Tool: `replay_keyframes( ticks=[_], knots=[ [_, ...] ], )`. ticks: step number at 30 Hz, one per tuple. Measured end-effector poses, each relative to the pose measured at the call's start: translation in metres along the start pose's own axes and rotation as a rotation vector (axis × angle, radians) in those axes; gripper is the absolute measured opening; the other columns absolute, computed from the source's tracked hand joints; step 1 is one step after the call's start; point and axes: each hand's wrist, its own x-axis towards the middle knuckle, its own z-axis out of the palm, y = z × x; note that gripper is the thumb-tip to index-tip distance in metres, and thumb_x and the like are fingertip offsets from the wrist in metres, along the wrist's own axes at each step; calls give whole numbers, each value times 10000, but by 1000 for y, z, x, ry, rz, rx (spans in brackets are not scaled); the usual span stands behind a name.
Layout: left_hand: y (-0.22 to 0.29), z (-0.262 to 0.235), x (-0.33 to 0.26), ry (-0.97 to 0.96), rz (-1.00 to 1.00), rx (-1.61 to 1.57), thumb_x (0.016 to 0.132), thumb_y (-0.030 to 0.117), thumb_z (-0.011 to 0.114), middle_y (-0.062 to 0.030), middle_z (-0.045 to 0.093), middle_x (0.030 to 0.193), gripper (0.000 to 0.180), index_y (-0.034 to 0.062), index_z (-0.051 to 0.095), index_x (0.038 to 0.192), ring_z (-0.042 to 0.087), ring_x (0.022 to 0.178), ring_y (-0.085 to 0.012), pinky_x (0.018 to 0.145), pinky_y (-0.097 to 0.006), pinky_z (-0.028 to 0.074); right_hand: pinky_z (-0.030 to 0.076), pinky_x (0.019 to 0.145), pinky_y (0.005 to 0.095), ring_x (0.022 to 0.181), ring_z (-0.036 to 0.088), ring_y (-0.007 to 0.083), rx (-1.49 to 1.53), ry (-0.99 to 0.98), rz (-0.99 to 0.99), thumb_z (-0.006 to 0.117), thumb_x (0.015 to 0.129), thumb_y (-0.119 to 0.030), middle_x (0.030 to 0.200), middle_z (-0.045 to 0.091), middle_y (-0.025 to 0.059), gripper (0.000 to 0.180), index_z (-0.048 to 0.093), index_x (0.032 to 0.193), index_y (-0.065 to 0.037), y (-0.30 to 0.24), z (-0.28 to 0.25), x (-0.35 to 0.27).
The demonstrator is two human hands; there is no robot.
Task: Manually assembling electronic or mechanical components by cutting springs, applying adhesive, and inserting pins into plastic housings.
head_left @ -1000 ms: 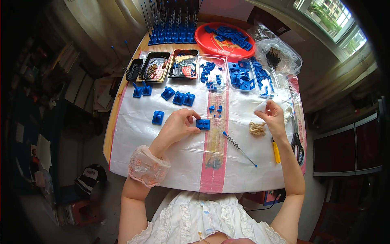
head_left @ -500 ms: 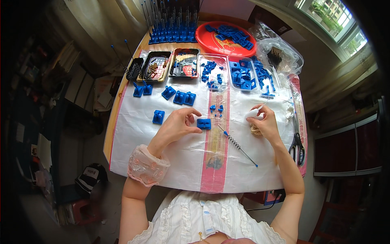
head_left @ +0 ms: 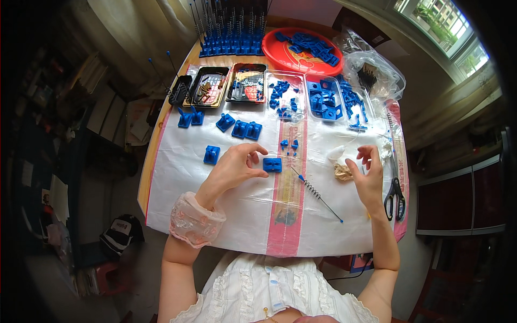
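Observation:
My left hand (head_left: 239, 166) rests on the white table cover with thumb and fingers apart, nothing held. Just beside its thumb tip lies a square blue plastic base (head_left: 272, 164). My right hand (head_left: 369, 176) is open and empty, near a crumpled beige wad (head_left: 343, 172). A small white bottle with a thin nozzle (head_left: 336, 154) lies just beyond the wad. Between my hands is a thin rod with a coil spring and blue ends (head_left: 318, 198). A few small blue pieces (head_left: 289, 144) lie beyond the base. Another blue base with an upright part (head_left: 211, 155) sits left of my left hand.
Several blue assemblies (head_left: 239, 128) stand farther back. Behind them are a black tray of brass-coloured pins (head_left: 222, 100), another black tray (head_left: 229, 96) and clear trays of blue parts (head_left: 308, 110). A red basin (head_left: 272, 52), upright spring rods (head_left: 231, 46) and black scissors (head_left: 395, 200) border the table.
My right hand has let go of the white bottle and drawn back to the right, its fingers opening. The bottle now lies by the beige wad. My left hand has hardly moved.

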Motion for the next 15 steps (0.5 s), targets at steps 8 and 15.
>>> replay_keyframes(
  ticks=[8,15],
  knots=[
    [12,-11,-2,91,50,-8,743,192,906,-36,674,799,345,55,756,1022,585,649,-106,610,-267,488,454,818,417,946,583,315,-237,-367,-245,801,821,-189,1000,601,136,376,612,1100,-22,-37,46,-45],
    [33,-1,-7,195,226,-124,831,112,847,-23,693,795,199,44,762,997,587,664,-59,608,-215,470,449,783,392,829,603,274,-172,-392,-302,722,878,-100,881,613,94,291,659,1146,-6,-28,53,-44]
  ],
)
